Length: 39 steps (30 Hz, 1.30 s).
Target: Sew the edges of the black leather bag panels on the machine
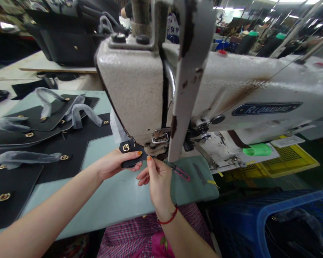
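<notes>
My left hand (114,163) grips a black leather panel (127,162), thumb on top and fingers underneath. A gold-coloured ring fitting (126,147) sits on the panel, and a strip of whitish wrapping (117,125) rises behind it. My right hand (157,175) is at the panel's right edge, thumb and forefinger pinched and the other fingers loosely curled; what lies between the fingertips is too small to make out. Both hands are just below the head of a sewing machine (131,89), whose needle area is mostly hidden.
Several black panels (61,143) with wrapped handles lie on the pale green table (107,204) at left. Pink-handled thread snips (182,174) rest right of my hand. A blue basket (261,215) stands at lower right, a yellow crate (282,163) behind it. Black bags (61,43) sit at back left.
</notes>
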Tool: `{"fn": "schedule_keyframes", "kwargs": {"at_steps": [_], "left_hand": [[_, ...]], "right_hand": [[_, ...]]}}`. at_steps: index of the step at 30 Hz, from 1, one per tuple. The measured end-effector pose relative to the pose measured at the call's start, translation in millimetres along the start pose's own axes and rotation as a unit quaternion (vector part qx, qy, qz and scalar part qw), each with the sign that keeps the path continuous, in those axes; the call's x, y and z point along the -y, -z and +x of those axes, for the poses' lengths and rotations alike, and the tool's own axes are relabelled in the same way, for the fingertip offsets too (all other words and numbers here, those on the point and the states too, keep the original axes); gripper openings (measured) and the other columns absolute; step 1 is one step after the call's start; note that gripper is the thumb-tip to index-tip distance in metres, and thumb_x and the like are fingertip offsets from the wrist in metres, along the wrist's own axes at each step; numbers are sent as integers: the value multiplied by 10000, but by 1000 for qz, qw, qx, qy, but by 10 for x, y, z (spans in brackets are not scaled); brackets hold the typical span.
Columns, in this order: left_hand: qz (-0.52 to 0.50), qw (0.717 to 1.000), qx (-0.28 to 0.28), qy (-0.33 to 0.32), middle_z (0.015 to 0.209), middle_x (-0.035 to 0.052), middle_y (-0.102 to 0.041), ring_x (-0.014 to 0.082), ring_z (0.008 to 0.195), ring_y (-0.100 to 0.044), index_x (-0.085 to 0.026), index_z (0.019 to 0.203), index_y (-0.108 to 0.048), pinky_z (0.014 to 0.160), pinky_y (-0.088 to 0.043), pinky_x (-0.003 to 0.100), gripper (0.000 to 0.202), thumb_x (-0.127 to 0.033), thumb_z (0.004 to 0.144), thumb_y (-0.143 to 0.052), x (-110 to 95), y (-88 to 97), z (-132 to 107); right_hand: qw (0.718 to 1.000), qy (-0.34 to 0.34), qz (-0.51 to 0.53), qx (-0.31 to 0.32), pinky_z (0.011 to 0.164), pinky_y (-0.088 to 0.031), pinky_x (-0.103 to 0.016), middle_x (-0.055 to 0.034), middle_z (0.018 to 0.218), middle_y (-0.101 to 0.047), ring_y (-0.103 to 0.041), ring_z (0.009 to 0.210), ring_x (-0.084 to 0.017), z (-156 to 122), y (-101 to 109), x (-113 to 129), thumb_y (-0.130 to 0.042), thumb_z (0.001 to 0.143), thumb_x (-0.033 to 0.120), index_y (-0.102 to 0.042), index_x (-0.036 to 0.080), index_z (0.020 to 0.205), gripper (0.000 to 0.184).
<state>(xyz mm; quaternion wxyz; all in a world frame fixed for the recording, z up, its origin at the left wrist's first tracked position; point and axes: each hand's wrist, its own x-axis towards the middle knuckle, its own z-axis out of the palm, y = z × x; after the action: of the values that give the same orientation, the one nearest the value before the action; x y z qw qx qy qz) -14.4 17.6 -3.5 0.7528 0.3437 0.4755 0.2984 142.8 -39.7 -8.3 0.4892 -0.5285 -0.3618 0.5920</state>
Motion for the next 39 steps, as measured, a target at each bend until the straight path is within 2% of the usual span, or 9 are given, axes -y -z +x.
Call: {"fn": "schedule_keyframes", "kwargs": {"at_steps": [4,9,17,27,30,35,39], "left_hand": [[1,1000,10,-4,685,60,-713,113,561,-629,-129,799,-720,565,-530,189,184,-300,751,-770,10,19,20],[-11,1000,3,-8,695,60,-722,122,580,-647,-133,836,-727,586,-548,200,200,-283,721,-793,12,30,23],[-31,999,-17,-22,663,52,-710,119,584,-641,-129,796,-721,575,-544,192,239,-321,694,-819,70,24,23],[-72,995,-45,-51,611,33,-686,103,529,-603,-127,734,-697,514,-511,170,229,-329,706,-801,119,-200,-107],[-96,991,-73,-63,627,35,-696,108,542,-616,-125,734,-700,531,-528,180,230,-326,699,-805,185,-268,-141],[-158,967,-179,-91,696,63,-735,140,617,-667,-112,762,-718,611,-572,215,306,-327,602,-867,304,-467,-187],[-186,948,-216,-140,748,53,-744,131,656,-669,-110,812,-726,625,-564,194,331,-327,604,-865,379,-664,-224]], "right_hand": [[1000,5,-6,-2,375,-371,-150,-19,498,-629,-545,359,-82,14,-2,23,-459,936,508,-588,150,620,495],[1000,10,0,1,367,-365,-150,-14,483,-619,-527,343,-79,34,-5,28,-457,938,493,-572,153,607,488],[1000,20,-17,-7,362,-358,-140,4,474,-611,-516,339,-71,54,-49,21,-432,946,480,-599,148,609,501],[999,26,-20,13,348,-317,-140,30,413,-547,-440,307,-53,71,-10,102,-448,938,413,-550,152,555,475],[999,24,-20,20,341,-301,-143,38,401,-530,-407,291,-48,91,18,97,-461,929,408,-524,156,533,473],[999,18,-28,33,345,-294,-155,39,382,-515,-370,282,-45,114,90,82,-492,908,409,-501,162,500,477],[996,35,-52,61,372,-314,-157,42,364,-494,-357,291,-44,131,177,114,-507,908,417,-489,166,480,496]]}}
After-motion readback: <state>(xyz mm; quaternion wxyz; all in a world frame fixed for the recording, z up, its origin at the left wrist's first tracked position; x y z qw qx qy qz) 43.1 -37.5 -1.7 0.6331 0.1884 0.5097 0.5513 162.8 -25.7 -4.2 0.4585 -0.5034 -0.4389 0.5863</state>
